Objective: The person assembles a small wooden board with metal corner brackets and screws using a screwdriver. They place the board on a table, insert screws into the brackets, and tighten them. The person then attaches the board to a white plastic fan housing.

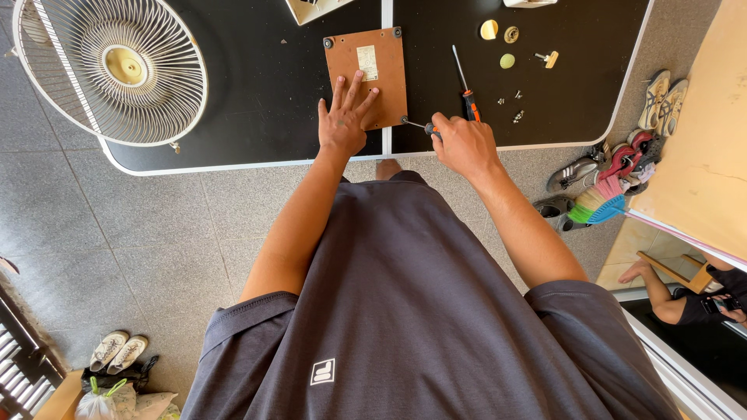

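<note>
Now screwdriver point(420, 125) lies sideways, tip toward board point(366, 75)

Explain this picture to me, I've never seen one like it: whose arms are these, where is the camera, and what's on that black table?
The camera sits on a person's head and looks straight down, so you see their own shirt and both arms. The left hand presses flat on a brown board lying on the black table. The right hand grips a screwdriver whose tip meets the board's near corner. A second, orange-handled screwdriver lies beside it, with small round parts and screws further right. A white fan grille lies on the table's left end. Shoes lie on the floor.
</note>
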